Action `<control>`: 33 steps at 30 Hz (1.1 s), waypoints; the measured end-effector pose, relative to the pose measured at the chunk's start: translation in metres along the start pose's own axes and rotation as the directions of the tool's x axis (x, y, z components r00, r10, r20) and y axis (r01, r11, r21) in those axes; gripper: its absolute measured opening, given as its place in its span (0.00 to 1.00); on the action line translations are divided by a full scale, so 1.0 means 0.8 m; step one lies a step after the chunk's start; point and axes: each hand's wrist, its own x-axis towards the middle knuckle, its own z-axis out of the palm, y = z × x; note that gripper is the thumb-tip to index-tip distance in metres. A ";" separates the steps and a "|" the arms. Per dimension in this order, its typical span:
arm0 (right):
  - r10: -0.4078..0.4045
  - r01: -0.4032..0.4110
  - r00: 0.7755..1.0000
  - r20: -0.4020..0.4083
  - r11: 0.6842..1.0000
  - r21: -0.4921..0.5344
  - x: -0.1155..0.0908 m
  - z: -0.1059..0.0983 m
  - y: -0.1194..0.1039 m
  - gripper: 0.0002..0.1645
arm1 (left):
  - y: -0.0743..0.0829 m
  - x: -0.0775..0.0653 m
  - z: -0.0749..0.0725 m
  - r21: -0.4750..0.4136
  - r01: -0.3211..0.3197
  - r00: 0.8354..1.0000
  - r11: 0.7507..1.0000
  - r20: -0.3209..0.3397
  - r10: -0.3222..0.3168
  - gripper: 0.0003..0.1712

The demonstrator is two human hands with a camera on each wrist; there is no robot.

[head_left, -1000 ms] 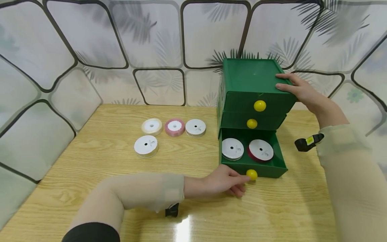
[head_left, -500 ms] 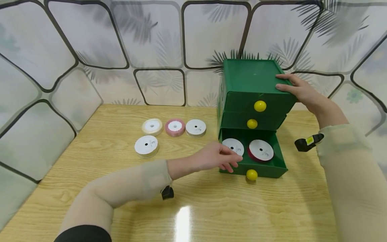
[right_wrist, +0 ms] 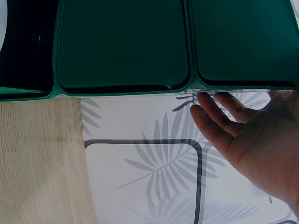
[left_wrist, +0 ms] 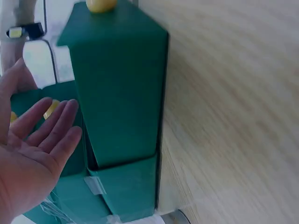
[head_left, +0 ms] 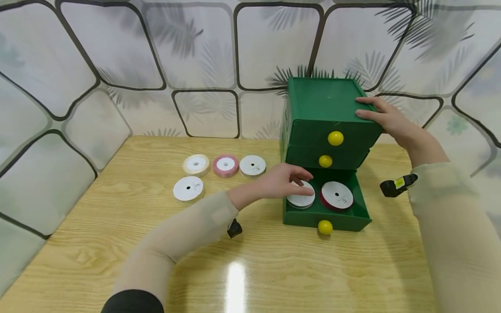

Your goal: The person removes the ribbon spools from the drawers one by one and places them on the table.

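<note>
A green drawer cabinet [head_left: 326, 100] with yellow knobs stands at the right, its bottom drawer [head_left: 346, 223] pulled out. Inside that drawer lie a white-faced ribbon spool [head_left: 299, 201] and, to its right, a red ribbon spool [head_left: 337, 195]. My left hand [head_left: 275, 181] hovers over the white spool with loosely bent fingers and partly covers it; contact cannot be made out. In the left wrist view the left hand [left_wrist: 32, 149] holds nothing. My right hand [head_left: 393, 121] rests on the cabinet's top right edge. In the right wrist view its fingers [right_wrist: 212, 130] lie against the side.
Left of the cabinet on the wooden table [head_left: 117, 217] lie a cream ribbon spool [head_left: 196, 164], a pink one [head_left: 225, 165], and two white-faced ones [head_left: 252, 166], one nearer the front. A patterned wall covering [head_left: 207, 56] rises behind the table.
My left hand has left the bottom drawer's yellow knob and moved up and back over the white spool in the drawer. The right hand has stayed on the cabinet.
</note>
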 end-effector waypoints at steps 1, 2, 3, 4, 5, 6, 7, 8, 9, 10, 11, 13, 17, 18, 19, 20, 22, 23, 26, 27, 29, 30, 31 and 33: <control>-0.002 0.002 1.000 -0.001 1.000 0.000 0.000 0.000 0.000 0.40 | -0.002 0.003 -0.001 0.035 -0.003 1.000 0.999 0.015 0.003 0.28; -0.004 0.004 1.000 -0.001 1.000 0.001 0.000 0.000 0.000 0.40 | -0.005 0.005 -0.001 0.072 -0.011 1.000 0.997 0.029 0.009 0.28; -0.004 0.004 1.000 -0.002 1.000 0.001 -0.001 0.001 0.000 0.40 | -0.007 0.008 -0.001 0.106 -0.019 0.999 0.994 0.042 0.014 0.29; -0.007 0.007 1.000 -0.002 1.000 0.001 -0.001 0.001 -0.001 0.40 | -0.010 0.009 0.000 0.136 -0.025 0.998 0.990 0.054 0.018 0.30; -0.007 0.007 1.000 -0.002 1.000 0.001 -0.001 0.001 -0.001 0.40 | -0.012 0.011 0.000 0.161 -0.036 0.998 0.986 0.066 0.025 0.30; -0.007 0.007 1.000 -0.003 1.000 0.000 -0.001 0.002 -0.001 0.40 | -0.013 0.012 0.000 0.183 -0.045 0.997 0.982 0.075 0.032 0.30; -0.007 0.007 1.000 -0.003 1.000 0.000 -0.001 0.002 -0.002 0.40 | -0.015 0.013 0.001 0.202 -0.053 0.996 0.978 0.082 0.037 0.30; -0.005 0.005 1.000 -0.005 1.000 0.001 -0.001 0.002 -0.002 0.40 | -0.016 0.015 0.001 0.220 -0.063 0.995 0.974 0.089 0.044 0.30; -0.003 0.003 1.000 -0.007 1.000 0.000 -0.001 0.002 -0.002 0.40 | -0.018 0.016 0.002 0.239 -0.071 0.994 0.968 0.096 0.049 0.30; -0.002 0.002 1.000 -0.007 1.000 0.000 -0.001 0.001 -0.003 0.40 | -0.019 0.017 0.003 0.260 -0.074 0.994 0.963 0.101 0.049 0.30; 0.001 -0.001 1.000 -0.007 1.000 -0.001 0.000 0.001 -0.002 0.40 | -0.020 0.018 0.004 0.283 -0.074 0.993 0.956 0.107 0.045 0.30; 0.002 -0.002 1.000 -0.008 1.000 -0.001 0.000 0.001 -0.002 0.40 | -0.021 0.020 0.006 0.341 -0.079 0.992 0.937 0.121 0.040 0.30; -0.002 0.002 1.000 -0.006 1.000 -0.001 -0.001 0.001 -0.002 0.40 | -0.023 0.021 0.010 0.458 -0.107 0.987 0.882 0.157 0.038 0.28; -0.003 0.003 1.000 -0.006 1.000 -0.001 -0.001 0.001 -0.002 0.40 | -0.023 0.022 0.010 0.479 -0.116 0.986 0.870 0.162 0.042 0.28; -0.005 0.005 1.000 -0.006 1.000 -0.001 -0.001 0.001 -0.002 0.40 | -0.024 0.022 0.011 0.492 -0.121 0.985 0.862 0.166 0.044 0.27; -0.006 0.006 1.000 -0.006 1.000 0.000 -0.001 0.001 -0.002 0.40 | -0.024 0.022 0.011 0.504 -0.124 0.985 0.855 0.167 0.044 0.27; -0.007 0.007 1.000 -0.008 1.000 0.001 -0.001 0.001 -0.002 0.39 | -0.024 0.023 0.011 0.514 -0.118 0.986 0.850 0.163 0.038 0.27; -0.008 0.008 1.000 -0.008 1.000 0.000 0.000 0.001 -0.002 0.39 | -0.024 0.024 0.012 0.522 -0.113 0.986 0.845 0.162 0.032 0.27; -0.008 0.008 1.000 -0.008 1.000 0.001 0.000 0.001 -0.001 0.40 | -0.023 0.027 0.014 0.548 -0.094 0.986 0.831 0.165 0.003 0.27; -0.007 0.007 1.000 -0.008 1.000 0.000 0.000 0.001 -0.001 0.40 | -0.022 0.028 0.014 0.557 -0.089 0.986 0.825 0.168 -0.007 0.26; -0.005 0.005 1.000 -0.008 1.000 -0.001 0.000 0.000 0.000 0.40 | -0.020 0.030 0.016 0.571 -0.082 0.984 0.817 0.178 -0.026 0.26; -0.004 0.004 1.000 -0.008 1.000 -0.002 0.000 0.000 0.000 0.40 | -0.019 0.031 0.016 0.572 -0.080 0.982 0.816 0.183 -0.033 0.26; -0.002 0.002 1.000 -0.008 1.000 -0.003 0.001 0.001 0.000 0.40 | -0.018 0.032 0.017 0.574 -0.078 0.981 0.815 0.189 -0.039 0.25; -0.002 0.002 1.000 -0.009 1.000 -0.005 0.001 0.001 0.000 0.40 | -0.017 0.034 0.018 0.571 -0.075 0.979 0.817 0.198 -0.049 0.24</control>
